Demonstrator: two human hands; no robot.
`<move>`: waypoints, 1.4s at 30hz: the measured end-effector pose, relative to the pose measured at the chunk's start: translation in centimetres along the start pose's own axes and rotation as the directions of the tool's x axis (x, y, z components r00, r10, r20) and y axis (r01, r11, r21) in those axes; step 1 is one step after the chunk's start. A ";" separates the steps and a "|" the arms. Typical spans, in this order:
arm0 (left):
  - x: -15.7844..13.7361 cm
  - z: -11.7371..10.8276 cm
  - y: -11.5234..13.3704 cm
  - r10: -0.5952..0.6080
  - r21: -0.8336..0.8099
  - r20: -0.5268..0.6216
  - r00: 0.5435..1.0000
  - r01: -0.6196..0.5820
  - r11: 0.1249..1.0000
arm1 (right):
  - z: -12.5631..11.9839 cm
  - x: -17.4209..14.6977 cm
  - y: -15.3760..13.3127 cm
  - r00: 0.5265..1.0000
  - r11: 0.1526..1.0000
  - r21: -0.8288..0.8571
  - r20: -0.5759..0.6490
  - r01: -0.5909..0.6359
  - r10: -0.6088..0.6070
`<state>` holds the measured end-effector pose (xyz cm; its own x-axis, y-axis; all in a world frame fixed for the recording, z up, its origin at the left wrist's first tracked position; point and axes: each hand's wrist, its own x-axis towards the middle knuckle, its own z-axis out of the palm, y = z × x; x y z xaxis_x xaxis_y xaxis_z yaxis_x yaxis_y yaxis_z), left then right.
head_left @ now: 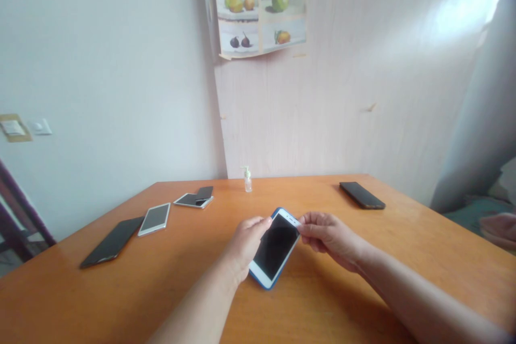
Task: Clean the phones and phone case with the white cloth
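Observation:
A white smartphone [278,244] with a dark screen and a blue case around its edge is held tilted above the table. My left hand [246,242] grips its left side, the thumb lying along the front edge and the other fingers hidden behind. At the phone's upper right corner, my right hand [324,234] pinches the edge of the phone or its case between thumb and forefinger; which of the two I cannot tell.
On the orange wooden table [193,295], a black phone [113,242], a white phone [155,218] and another white phone [183,200] with a small dark piece [205,193] on it lie left. A pump bottle [248,180] stands at the back; a black device [362,195] lies right. Another person's hand [500,228] shows at far right.

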<state>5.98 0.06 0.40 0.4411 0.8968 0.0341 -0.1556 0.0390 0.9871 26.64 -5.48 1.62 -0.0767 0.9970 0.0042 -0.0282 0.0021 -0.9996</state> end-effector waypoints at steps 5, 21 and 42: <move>0.4 -0.3 -0.3 -0.059 -0.059 -0.056 0.997 0.056 0.997 | 0.4 -0.4 -0.4 0.999 0.999 -0.010 0.032 0.040 -0.040; 1.8 -2.2 -1.4 -0.014 0.078 -0.279 0.960 0.037 0.996 | 0.4 0.0 0.7 0.996 0.969 0.230 -0.005 0.084 -0.085; 4.4 -10.1 -1.2 0.135 0.358 -0.655 0.743 0.148 0.922 | -2.2 1.5 2.5 0.996 0.956 0.291 -0.095 0.028 0.000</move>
<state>-0.81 8.42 -2.17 -0.2720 0.9607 0.0560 0.2377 0.0107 0.9713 28.65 -3.84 -0.99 0.0179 0.9998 0.0018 -0.3188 0.0074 -0.9478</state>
